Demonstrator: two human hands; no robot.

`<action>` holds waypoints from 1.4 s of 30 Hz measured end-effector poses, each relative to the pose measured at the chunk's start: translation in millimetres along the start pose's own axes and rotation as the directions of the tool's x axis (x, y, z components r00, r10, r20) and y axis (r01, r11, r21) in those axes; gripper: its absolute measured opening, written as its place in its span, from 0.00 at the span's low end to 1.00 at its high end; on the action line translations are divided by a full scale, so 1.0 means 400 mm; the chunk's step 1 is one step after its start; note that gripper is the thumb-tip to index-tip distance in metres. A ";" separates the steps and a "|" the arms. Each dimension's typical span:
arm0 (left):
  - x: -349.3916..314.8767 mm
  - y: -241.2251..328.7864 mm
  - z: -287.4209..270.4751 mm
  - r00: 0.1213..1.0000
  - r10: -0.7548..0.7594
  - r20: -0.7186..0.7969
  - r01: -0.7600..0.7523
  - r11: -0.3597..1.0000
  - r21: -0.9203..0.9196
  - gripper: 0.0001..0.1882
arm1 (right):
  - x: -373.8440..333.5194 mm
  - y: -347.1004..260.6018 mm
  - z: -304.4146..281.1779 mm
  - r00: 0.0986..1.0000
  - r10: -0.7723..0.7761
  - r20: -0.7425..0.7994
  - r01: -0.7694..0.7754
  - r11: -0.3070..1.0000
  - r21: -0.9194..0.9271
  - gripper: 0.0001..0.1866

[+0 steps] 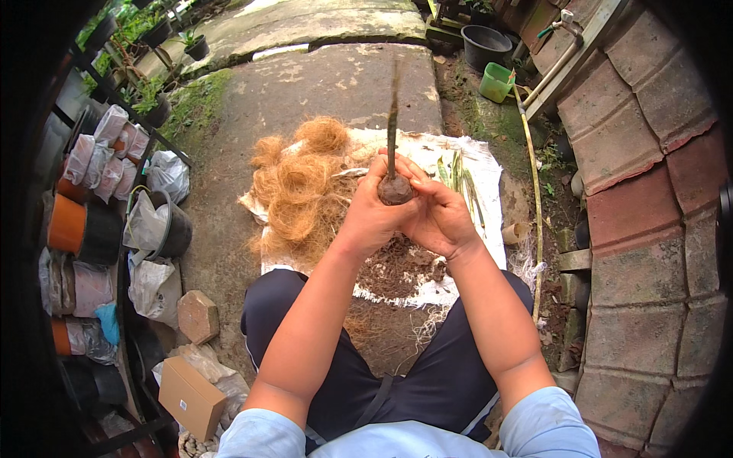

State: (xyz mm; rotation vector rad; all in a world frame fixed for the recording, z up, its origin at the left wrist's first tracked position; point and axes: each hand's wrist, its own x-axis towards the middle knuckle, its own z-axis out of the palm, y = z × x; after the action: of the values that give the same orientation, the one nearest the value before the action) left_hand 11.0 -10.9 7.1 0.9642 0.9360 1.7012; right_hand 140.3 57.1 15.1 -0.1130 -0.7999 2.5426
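Hidden: we cannot see the underside of the soil ball (395, 190), since our fingers wrap it; the tip of the stem (392, 122) blurs against the concrete slab (321, 84), and the rim of the view is dark.
Left hand (374, 217): we raise it in front of us, forearm coming up from the lower edge, fingers curled shut on the left side of the soil ball, thumb on top.
Right hand (439, 217): we bring it in from the other side, fingers closed on the same ball, touching the left hand's fingers.
Grip: both hands are clamped together around the dark soil ball at the foot of the thin stem, which stands upright out of the grip.
Beneath the grip: a white sack sheet (473, 164) lies on the ground, with loose dark soil (397, 271) on it just this side of our hands.
Left of the grip: a heap of brown coconut fibre (298, 187) sits on the sheet, close by.
Beyond the grip to the right: a few green cuttings (454, 172) lie on the sheet; farther off stand a green tub (496, 82) and a black pot (485, 46).
Far left: filled bags and pots (107, 156) on a rack, well apart; a cardboard box (189, 397) lies nearer our knee.
Right: a brick wall (649, 191).
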 end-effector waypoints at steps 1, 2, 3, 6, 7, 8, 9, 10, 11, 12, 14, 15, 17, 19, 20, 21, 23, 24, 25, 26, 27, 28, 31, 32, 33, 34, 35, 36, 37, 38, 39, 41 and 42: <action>0.001 0.003 0.005 0.999 -0.026 -0.025 0.026 0.999 0.029 0.23 | 0.000 -0.001 -0.003 1.000 -0.001 -0.004 0.001 0.999 -0.037 0.38; 0.001 0.005 0.009 0.997 -0.051 -0.050 0.053 0.997 0.057 0.22 | -0.001 -0.001 -0.009 1.000 -0.002 -0.009 0.001 0.997 -0.074 0.39; 0.000 0.007 0.010 0.994 -0.074 -0.078 0.081 0.993 0.086 0.21 | 0.000 0.002 -0.015 1.000 -0.001 -0.012 0.000 0.994 -0.111 0.40; 0.001 -0.004 0.004 0.997 0.009 -0.073 0.009 0.969 0.246 0.20 | 0.002 0.014 -0.029 0.996 -0.025 -0.090 0.003 0.971 -0.239 0.40; 0.001 -0.007 0.001 0.997 0.030 -0.075 -0.009 0.964 0.265 0.20 | 0.004 0.017 -0.028 0.995 -0.046 -0.084 0.021 0.962 -0.273 0.40; 0.001 -0.009 -0.002 0.996 0.050 -0.076 -0.027 0.958 0.284 0.19 | 0.008 0.022 -0.026 0.995 -0.067 -0.078 0.040 0.951 -0.308 0.40; 0.002 -0.009 -0.002 0.995 0.070 -0.075 -0.045 0.952 0.302 0.19 | 0.010 0.023 -0.025 0.993 -0.090 -0.072 0.060 0.938 -0.343 0.40; 0.002 -0.010 -0.002 0.994 0.064 -0.088 -0.035 0.955 0.295 0.19 | 0.010 0.023 -0.025 0.993 -0.090 -0.080 0.056 0.935 -0.351 0.39; 0.002 -0.010 0.000 0.993 0.057 -0.101 -0.026 0.957 0.288 0.19 | 0.011 0.023 -0.027 0.992 -0.090 -0.088 0.053 0.932 -0.358 0.39; 0.001 -0.010 0.000 0.992 0.051 -0.115 -0.017 0.959 0.282 0.19 | 0.012 0.024 -0.026 0.992 -0.089 -0.095 0.048 0.930 -0.366 0.39; -0.001 -0.016 0.001 0.988 0.067 -0.142 -0.021 0.952 0.304 0.19 | 0.012 0.024 -0.020 0.991 -0.097 -0.098 0.053 0.926 -0.374 0.38; 0.000 -0.018 0.004 0.985 0.074 -0.153 -0.022 0.949 0.314 0.19 | 0.011 0.023 -0.019 0.990 -0.102 -0.101 0.057 0.924 -0.379 0.37; 0.002 -0.022 0.007 0.983 0.118 -0.142 -0.049 0.908 0.416 0.18 | 0.011 0.032 -0.026 0.985 -0.151 -0.087 0.103 0.908 -0.407 0.38; -0.001 -0.020 0.005 0.985 0.127 -0.119 -0.053 0.871 0.488 0.19 | 0.013 0.035 -0.028 0.982 -0.180 -0.062 0.138 0.896 -0.421 0.38; -0.004 -0.020 0.003 0.989 0.111 -0.102 -0.044 0.860 0.509 0.19 | 0.013 0.034 -0.028 0.981 -0.188 -0.048 0.150 0.894 -0.422 0.39; -0.008 -0.021 0.000 0.992 0.093 -0.088 -0.032 0.847 0.531 0.20 | 0.014 0.035 -0.027 0.981 -0.193 -0.035 0.161 0.893 -0.420 0.39; -0.008 -0.025 -0.005 0.991 0.113 -0.076 -0.055 0.841 0.538 0.20 | 0.016 0.027 -0.024 0.989 -0.126 -0.076 0.094 0.940 -0.329 0.39; -0.006 -0.025 -0.001 0.990 0.122 -0.065 -0.068 0.839 0.539 0.20 | 0.014 0.021 -0.020 0.991 -0.095 -0.097 0.064 0.957 -0.283 0.39; -0.005 -0.025 0.003 0.990 0.121 -0.076 -0.064 0.848 0.527 0.19 | 0.013 0.019 -0.018 0.989 -0.092 -0.112 0.063 0.969 -0.238 0.40; -0.005 -0.026 0.009 0.989 0.120 -0.086 -0.059 0.856 0.514 0.19 | 0.012 0.019 -0.016 0.988 -0.088 -0.128 0.063 0.980 -0.191 0.40; -0.005 -0.024 0.013 0.988 0.118 -0.099 -0.053 0.863 0.502 0.19 | 0.014 0.020 -0.010 0.986 -0.082 -0.142 0.061 0.988 -0.142 0.41; -0.004 -0.021 0.015 0.987 0.129 -0.096 -0.064 0.862 0.502 0.19 | 0.009 0.016 -0.003 0.989 -0.069 -0.134 0.049 0.989 -0.141 0.39; -0.003 -0.020 0.016 0.982 0.167 -0.090 -0.099 0.855 0.509 0.18 | -0.002 0.006 0.011 0.992 -0.054 -0.116 0.034 0.986 -0.163 0.37; -0.004 -0.026 0.013 0.979 0.181 -0.092 -0.109 0.850 0.516 0.18 | 0.002 0.009 0.004 0.992 -0.064 -0.113 0.042 0.982 -0.187 0.37; -0.003 -0.028 0.014 0.977 0.195 -0.090 -0.120 0.844 0.522 0.18 | 0.006 0.012 -0.006 0.991 -0.077 -0.111 0.053 0.976 -0.211 0.38; -0.004 -0.029 0.016 0.980 0.173 -0.095 -0.101 0.853 0.512 0.18 | 0.010 0.017 -0.017 0.990 -0.090 -0.108 0.063 0.970 -0.235 0.38; -0.004 -0.031 0.018 0.983 0.151 -0.100 -0.082 0.862 0.501 0.18 | 0.014 0.021 -0.028 0.989 -0.103 -0.105 0.073 0.963 -0.259 0.39; -0.005 -0.032 0.019 0.986 0.129 -0.106 -0.062 0.869 0.491 0.18 | 0.017 0.028 -0.037 0.988 -0.114 -0.101 0.082 0.956 -0.281 0.40; -0.004 -0.037 0.018 0.987 0.124 -0.104 -0.060 0.877 0.476 0.17 | 0.020 0.035 -0.046 0.985 -0.132 -0.115 0.092 0.949 -0.300 0.39; -0.002 -0.046 0.016 0.988 0.118 -0.102 -0.059 0.886 0.461 0.16 | 0.023 0.041 -0.055 0.980 -0.150 -0.129 0.102 0.942 -0.319 0.38; -0.002 -0.053 0.013 0.988 0.113 -0.102 -0.056 0.893 0.446 0.15 | 0.026 0.046 -0.056 0.976 -0.166 -0.142 0.110 0.935 -0.337 0.37; -0.003 -0.066 0.006 0.988 0.119 -0.102 -0.055 0.872 0.487 0.16 | 0.029 0.047 -0.059 0.985 -0.141 -0.104 0.097 0.931 -0.352 0.37; -0.002 -0.065 0.006 0.987 0.123 -0.102 -0.054 0.861 0.507 0.16 | 0.031 0.045 -0.053 0.988 -0.129 -0.085 0.090 0.929 -0.360 0.36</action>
State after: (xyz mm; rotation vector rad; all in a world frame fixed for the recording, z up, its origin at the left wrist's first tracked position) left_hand 22.4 -4.2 -15.6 1.2584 1.4938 1.6411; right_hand 126.4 60.7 -11.8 -0.3102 -1.1814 2.2422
